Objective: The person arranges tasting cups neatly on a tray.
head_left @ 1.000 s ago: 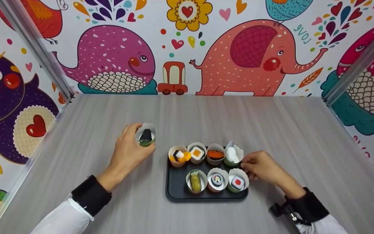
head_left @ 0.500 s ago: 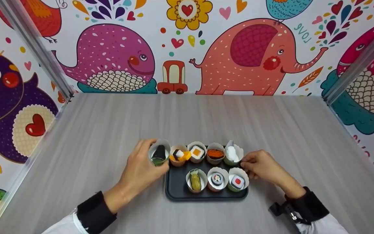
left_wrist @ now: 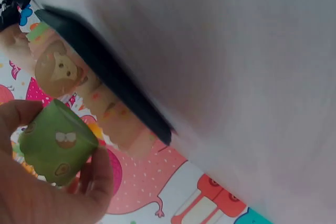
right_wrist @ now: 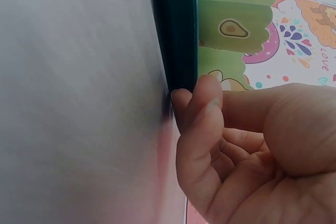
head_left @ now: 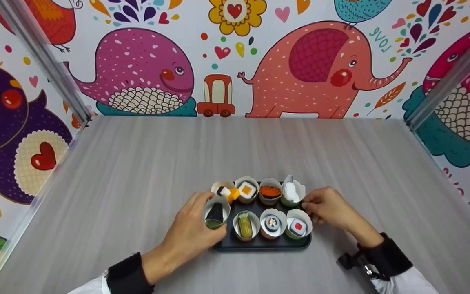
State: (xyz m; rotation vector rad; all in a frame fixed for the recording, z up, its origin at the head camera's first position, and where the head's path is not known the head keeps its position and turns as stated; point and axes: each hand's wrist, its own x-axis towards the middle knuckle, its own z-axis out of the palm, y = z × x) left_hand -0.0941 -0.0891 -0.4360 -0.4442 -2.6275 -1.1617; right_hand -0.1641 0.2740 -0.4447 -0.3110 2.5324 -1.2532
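Observation:
My left hand grips a green paper cup by its sides, thumb and fingers on opposite walls. Inside the cup sits a black piece, seen from above in the head view. Hand and cup are over the left end of a black tray, at its front-row side. At the tray's right end, my right hand pinches the rim with curled fingers. In the right wrist view its fingertips are right at the dark tray wall.
Paper cups with toy sushi stand on the tray in two rows, among them a roe piece, a green-yellow piece, a round roll and a red-centred square. A cartoon-printed wall borders the grey table.
My left hand has carried the green cup rightward and toward me, from beside the tray to over its left end. The right hand stays at the tray's edge.

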